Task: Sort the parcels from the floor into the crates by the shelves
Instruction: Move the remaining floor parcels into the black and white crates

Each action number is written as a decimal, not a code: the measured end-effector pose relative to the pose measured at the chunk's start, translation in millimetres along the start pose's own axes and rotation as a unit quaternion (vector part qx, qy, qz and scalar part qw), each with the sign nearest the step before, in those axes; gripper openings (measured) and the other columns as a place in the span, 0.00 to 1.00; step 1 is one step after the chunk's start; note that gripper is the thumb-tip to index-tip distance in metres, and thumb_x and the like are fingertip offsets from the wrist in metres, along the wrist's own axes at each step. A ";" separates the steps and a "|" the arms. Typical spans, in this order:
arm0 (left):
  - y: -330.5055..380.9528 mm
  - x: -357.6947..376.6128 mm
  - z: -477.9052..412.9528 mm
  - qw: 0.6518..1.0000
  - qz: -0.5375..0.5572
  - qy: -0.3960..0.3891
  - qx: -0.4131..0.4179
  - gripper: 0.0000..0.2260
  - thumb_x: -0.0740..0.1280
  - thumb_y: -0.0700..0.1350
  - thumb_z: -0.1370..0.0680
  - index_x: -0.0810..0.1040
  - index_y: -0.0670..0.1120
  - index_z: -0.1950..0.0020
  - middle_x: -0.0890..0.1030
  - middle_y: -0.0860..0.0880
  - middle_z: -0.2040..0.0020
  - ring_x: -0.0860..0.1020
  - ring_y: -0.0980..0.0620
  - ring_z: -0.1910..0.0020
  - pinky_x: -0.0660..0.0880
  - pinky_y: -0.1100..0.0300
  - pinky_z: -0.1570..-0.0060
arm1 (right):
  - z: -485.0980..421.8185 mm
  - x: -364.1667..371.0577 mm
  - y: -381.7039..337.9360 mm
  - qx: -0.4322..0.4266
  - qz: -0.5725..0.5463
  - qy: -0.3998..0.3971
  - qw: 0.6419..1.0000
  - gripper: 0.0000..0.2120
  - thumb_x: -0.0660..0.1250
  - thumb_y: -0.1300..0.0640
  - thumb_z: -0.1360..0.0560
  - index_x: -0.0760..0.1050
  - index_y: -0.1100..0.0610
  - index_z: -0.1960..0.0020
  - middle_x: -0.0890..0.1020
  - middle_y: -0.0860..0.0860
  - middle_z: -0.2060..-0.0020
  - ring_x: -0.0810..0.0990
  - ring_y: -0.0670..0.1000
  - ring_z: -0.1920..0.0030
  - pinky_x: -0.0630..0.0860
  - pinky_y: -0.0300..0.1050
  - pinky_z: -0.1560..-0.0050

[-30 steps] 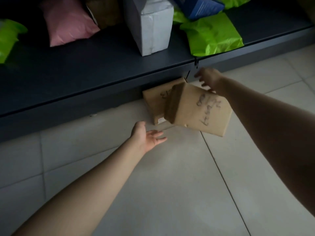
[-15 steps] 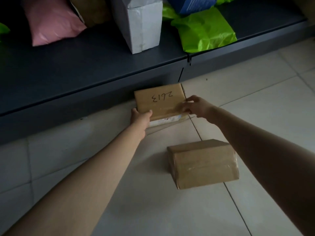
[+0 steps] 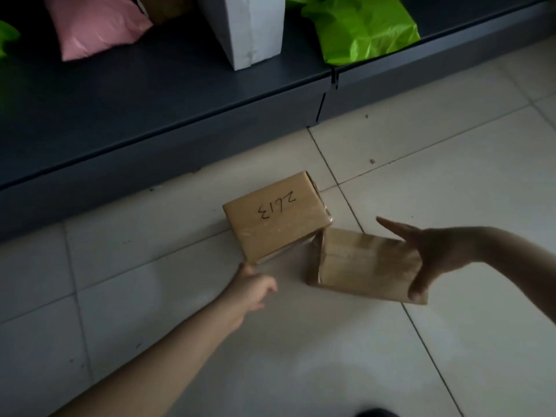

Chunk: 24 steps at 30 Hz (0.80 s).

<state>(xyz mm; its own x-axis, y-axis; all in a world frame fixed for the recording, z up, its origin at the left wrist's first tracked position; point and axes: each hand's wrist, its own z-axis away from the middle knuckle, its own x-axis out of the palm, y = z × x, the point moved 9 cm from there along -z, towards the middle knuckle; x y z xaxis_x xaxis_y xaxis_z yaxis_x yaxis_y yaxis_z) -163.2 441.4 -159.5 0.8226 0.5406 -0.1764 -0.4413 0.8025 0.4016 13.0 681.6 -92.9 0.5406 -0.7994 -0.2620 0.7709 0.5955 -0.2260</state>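
Two brown cardboard parcels lie on the tiled floor in front of the shelf. The numbered box [image 3: 275,216], marked 2613, lies flat and a little askew. Its right corner touches the taped plain box [image 3: 361,266]. My right hand [image 3: 433,254] spans the right end of the taped box, with fingers along its far edge and thumb on its near edge. My left hand [image 3: 254,285] sits at the near left corner of the numbered box. Its fingers are curled and the thumb tip touches the corner, with no hold on the box.
A low dark shelf [image 3: 150,115] runs across the back. It carries a pink bag [image 3: 96,25], a white box [image 3: 249,28] and green bags [image 3: 361,28]. Pale floor tiles [image 3: 451,164] spread to the right and towards me. No crate is in view.
The numbered box has come away from the shelf base towards me and turned. My right hand left it and took the taped box, which now touches it. My left hand let go.
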 end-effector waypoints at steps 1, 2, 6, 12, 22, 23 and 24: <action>0.2 22.4 9.1 0.998 -0.007 -0.056 -0.009 0.17 0.67 0.36 0.27 0.68 0.42 0.40 0.71 0.44 0.37 0.72 0.46 0.41 0.73 0.48 0.43 | -1.4 7.7 6.7 0.013 -0.014 0.000 1.000 0.70 0.82 0.45 0.46 0.30 0.41 0.25 0.51 0.49 0.22 0.54 0.55 0.24 0.57 0.53 0.26; 0.7 43.2 19.4 0.994 0.004 -0.108 -0.029 0.23 0.69 0.36 0.26 0.65 0.41 0.34 0.68 0.46 0.34 0.70 0.45 0.37 0.71 0.47 0.39 | -5.3 13.6 10.5 0.020 -0.052 0.013 0.998 0.68 0.82 0.52 0.42 0.31 0.43 0.24 0.54 0.52 0.23 0.57 0.56 0.25 0.60 0.53 0.28; 8.6 93.8 41.4 0.973 0.026 -0.223 -0.057 0.34 0.71 0.45 0.25 0.57 0.42 0.26 0.62 0.41 0.25 0.64 0.41 0.28 0.66 0.45 0.35 | -18.7 19.8 18.4 0.001 -0.144 0.084 0.986 0.47 0.80 0.58 0.37 0.58 0.47 0.26 0.70 0.53 0.31 0.72 0.54 0.34 0.71 0.49 0.34; 37.2 80.9 25.1 0.988 0.016 -0.106 0.110 0.31 0.73 0.46 0.27 0.63 0.42 0.28 0.72 0.48 0.32 0.71 0.50 0.35 0.67 0.60 0.40 | -23.0 30.8 6.9 -0.089 -0.278 0.057 0.955 0.27 0.78 0.57 0.40 0.77 0.57 0.41 0.84 0.54 0.50 0.83 0.53 0.49 0.79 0.42 0.52; 48.0 98.0 86.1 0.939 -0.138 -0.240 0.205 0.31 0.62 0.53 0.21 0.51 0.56 0.22 0.59 0.47 0.26 0.65 0.46 0.30 0.65 0.47 0.30 | -15.7 56.0 -17.8 -0.141 -0.537 0.000 0.832 0.47 0.83 0.43 0.48 0.68 0.51 0.33 0.76 0.61 0.41 0.80 0.65 0.45 0.78 0.59 0.49; 58.8 98.7 93.9 0.921 -0.202 -0.225 0.246 0.29 0.61 0.54 0.20 0.50 0.58 0.22 0.56 0.48 0.26 0.61 0.45 0.28 0.62 0.46 0.29 | -15.5 50.2 -21.8 -0.153 -0.545 0.012 0.824 0.48 0.82 0.42 0.48 0.68 0.51 0.33 0.75 0.61 0.41 0.81 0.64 0.45 0.79 0.58 0.50; 72.8 96.7 102.6 0.899 -0.253 -0.203 0.295 0.28 0.59 0.53 0.20 0.51 0.59 0.23 0.53 0.49 0.25 0.57 0.44 0.26 0.59 0.45 0.28 | -14.6 42.3 -23.5 -0.160 -0.554 0.030 0.816 0.48 0.82 0.41 0.49 0.69 0.52 0.33 0.76 0.61 0.43 0.81 0.63 0.47 0.80 0.57 0.52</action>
<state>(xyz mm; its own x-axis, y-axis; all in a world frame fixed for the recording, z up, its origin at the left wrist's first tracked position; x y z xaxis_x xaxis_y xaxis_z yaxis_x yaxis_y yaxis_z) -79.0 526.3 -55.1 0.9805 -0.0877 -0.1761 0.1939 0.5820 0.7897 12.9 635.0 -112.3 -0.4537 -0.8620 0.2261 0.6427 -0.4922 -0.5871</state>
